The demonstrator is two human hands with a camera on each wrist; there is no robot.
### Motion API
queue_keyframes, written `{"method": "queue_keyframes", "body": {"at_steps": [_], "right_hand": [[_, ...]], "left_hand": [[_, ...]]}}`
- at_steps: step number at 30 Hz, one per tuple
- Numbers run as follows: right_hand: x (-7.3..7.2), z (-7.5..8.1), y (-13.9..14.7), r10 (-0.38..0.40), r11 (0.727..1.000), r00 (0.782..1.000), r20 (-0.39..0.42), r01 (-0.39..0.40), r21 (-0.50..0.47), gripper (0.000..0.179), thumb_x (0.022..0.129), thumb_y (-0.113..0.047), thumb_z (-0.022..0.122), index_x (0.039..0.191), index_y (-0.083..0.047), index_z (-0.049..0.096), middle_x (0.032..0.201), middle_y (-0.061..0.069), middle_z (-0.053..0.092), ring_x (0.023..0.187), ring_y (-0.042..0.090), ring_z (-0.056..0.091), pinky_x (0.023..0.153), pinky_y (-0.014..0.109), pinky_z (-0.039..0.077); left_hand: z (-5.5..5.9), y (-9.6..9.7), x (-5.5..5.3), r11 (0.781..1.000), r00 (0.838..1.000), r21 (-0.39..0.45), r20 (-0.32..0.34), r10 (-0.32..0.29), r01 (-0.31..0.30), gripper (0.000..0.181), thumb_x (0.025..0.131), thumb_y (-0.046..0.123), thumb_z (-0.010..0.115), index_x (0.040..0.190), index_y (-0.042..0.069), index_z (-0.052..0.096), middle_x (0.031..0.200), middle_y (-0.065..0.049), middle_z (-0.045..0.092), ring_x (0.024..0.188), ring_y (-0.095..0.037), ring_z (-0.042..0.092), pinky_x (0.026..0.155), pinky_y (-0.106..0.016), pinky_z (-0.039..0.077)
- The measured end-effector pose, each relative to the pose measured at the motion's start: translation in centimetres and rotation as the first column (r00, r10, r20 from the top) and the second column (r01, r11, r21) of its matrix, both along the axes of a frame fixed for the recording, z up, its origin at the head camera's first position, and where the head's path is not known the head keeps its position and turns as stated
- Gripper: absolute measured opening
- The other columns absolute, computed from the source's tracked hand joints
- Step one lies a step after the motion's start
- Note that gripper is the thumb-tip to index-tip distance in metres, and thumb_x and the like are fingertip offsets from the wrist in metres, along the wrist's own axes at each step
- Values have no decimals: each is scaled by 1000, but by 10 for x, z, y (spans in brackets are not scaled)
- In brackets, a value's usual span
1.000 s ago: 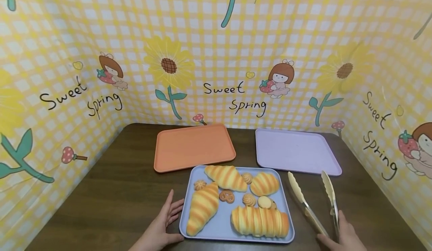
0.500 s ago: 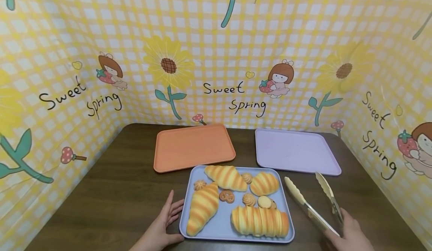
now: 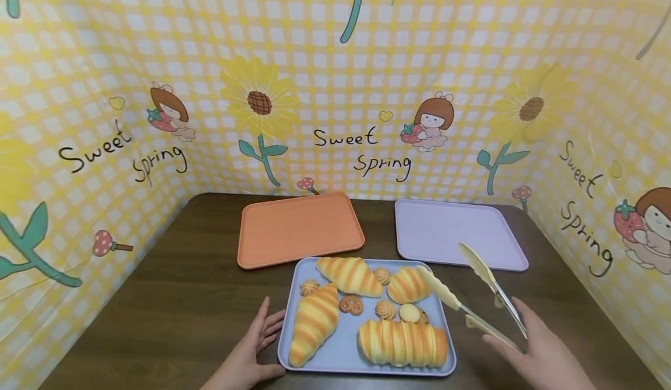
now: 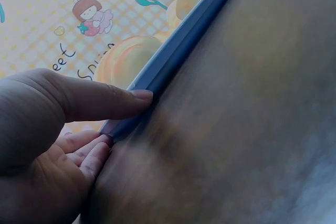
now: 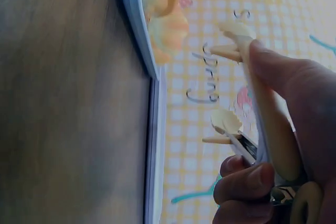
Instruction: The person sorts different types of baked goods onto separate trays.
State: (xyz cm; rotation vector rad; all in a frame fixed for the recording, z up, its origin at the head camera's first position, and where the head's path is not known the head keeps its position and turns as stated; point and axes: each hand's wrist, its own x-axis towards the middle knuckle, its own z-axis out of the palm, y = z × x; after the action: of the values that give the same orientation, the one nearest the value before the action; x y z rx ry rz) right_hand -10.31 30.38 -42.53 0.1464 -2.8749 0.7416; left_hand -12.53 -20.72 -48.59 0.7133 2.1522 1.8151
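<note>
My right hand (image 3: 540,343) grips the handles of a pair of tongs (image 3: 487,273) with cream tips, spread apart. In the head view one tip overlaps the round striped bread (image 3: 409,285) at the back right of the blue tray (image 3: 346,352); the other points toward the purple tray. The right wrist view shows the thumb along one tong arm and fingers curled round the other. Straight, loose fingers of my left hand (image 3: 251,343) touch the blue tray's left edge, the thumb at its near corner. Two croissants (image 3: 314,323) and a ridged loaf (image 3: 402,343) lie on the tray.
Between the breads lie several small cookies (image 3: 385,309) and a pretzel (image 3: 351,304). Behind the blue tray are an orange tray (image 3: 301,230) at the left and a purple tray (image 3: 456,230) at the right. A checked cloth (image 3: 335,87) encloses the dark wooden table (image 3: 173,297).
My right hand has raised the tongs and swung their tips left, from beside the blue tray to over its back right corner. My left hand stays at the tray edge.
</note>
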Motion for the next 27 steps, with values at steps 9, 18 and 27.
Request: {"method": "queue_keyframes", "body": {"at_steps": [9,18,27], "right_hand": [[-8,16,-31,84,995,996,-29,-83,57,82,81,-53,78,139,-5,49,118,16,66,93,31,65,68,54,52],[-26,20,-63,220,963,966,-134,-194,188,84,75,-62,78,133,-7,56,116,7,67,87,26,68,65,46,53],[-56,30,-84,340,901,937,-76,-301,311,89,77,-69,71,135,-3,58,113,5,67,71,20,66,56,36,50]], "left_hand": [[1,-1,-2,1000,1000,1,23,-3,3,127,80,4,80,151,-1,-25,150,-46,14,126,14,33,100,-10,31],[-7,-3,-3,998,996,41,-83,-37,40,124,82,3,78,148,-6,-27,145,-51,14,129,11,32,100,-12,33],[-7,-3,-3,998,993,38,-108,-43,48,123,82,4,78,147,-7,-27,145,-52,15,130,11,32,100,-13,33]]}}
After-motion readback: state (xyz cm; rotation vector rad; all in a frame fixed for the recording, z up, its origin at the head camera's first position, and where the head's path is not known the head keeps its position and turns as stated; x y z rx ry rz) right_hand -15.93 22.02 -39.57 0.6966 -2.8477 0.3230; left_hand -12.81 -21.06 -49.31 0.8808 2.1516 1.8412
